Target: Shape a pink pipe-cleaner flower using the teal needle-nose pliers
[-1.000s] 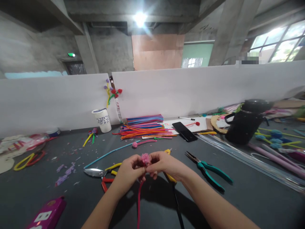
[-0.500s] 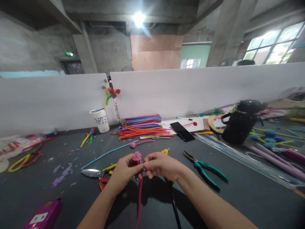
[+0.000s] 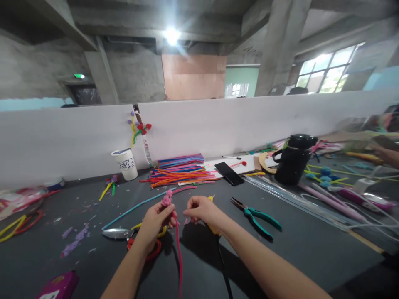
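Observation:
My left hand (image 3: 158,220) is closed around a pink pipe-cleaner flower (image 3: 167,197), just under its curled head. The flower's long darker pink stem (image 3: 179,253) hangs down toward the table's front edge. To the right, apart from the flower, my right hand (image 3: 199,211) has its thumb and fingers pinched together. A small pink scrap (image 3: 187,221) shows just below those fingertips; whether they grip it is unclear. Behind the right wrist lies a yellow glue gun (image 3: 214,228), partly covered, with a black cord. Red-handled scissors (image 3: 152,251) lie partly under my left forearm.
Teal-handled pliers (image 3: 258,216) lie right of my hands. Farther back are a pipe-cleaner bundle (image 3: 177,172), a phone (image 3: 229,173), a white cup (image 3: 125,164) and a black jug (image 3: 294,160). A purple power strip (image 3: 59,286) sits front left. Another person's hand (image 3: 388,153) shows far right.
My hands have moved apart; the right one has drawn away from the flower. The flower has shifted a little left and up in view. The view has turned slightly right.

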Available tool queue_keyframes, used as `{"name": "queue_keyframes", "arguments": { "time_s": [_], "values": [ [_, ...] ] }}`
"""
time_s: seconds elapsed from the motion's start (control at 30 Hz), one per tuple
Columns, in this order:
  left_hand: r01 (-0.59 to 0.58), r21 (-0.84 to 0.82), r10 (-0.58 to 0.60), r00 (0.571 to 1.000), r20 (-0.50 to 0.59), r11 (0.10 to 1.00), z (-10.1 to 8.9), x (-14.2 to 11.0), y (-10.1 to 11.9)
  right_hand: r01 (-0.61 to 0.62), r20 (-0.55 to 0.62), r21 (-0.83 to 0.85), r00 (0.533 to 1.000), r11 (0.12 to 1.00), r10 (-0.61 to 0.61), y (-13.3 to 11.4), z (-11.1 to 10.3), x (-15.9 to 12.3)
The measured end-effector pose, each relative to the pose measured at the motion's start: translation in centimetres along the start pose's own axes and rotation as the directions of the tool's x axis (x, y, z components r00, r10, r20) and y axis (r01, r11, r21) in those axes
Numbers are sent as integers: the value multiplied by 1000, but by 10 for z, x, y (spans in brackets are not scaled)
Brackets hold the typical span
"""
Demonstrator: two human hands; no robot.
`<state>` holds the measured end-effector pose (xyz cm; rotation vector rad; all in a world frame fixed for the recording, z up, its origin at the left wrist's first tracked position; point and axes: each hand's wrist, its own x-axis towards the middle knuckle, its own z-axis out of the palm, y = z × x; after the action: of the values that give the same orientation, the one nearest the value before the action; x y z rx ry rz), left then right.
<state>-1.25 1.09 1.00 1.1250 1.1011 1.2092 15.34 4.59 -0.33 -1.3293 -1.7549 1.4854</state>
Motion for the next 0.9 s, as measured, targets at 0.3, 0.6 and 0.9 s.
{"name": "queue_keyframes", "arguments": {
  "time_s": [0.3,0.6,0.9],
  "values": [
    [13,-19,-12,999,41,1000,5,-4,4,-172,-324,-504,946,847,-1,23,-53,-58],
    [-93,35,86,984,155,995,25,-21,34,-419,-585,-541,810,729,31,58,-105,-100],
    [-217,152,188,965,184,964,33,-106,69,-37,-352,-30,936,999,24,12,-81,-129]
  ]
}}
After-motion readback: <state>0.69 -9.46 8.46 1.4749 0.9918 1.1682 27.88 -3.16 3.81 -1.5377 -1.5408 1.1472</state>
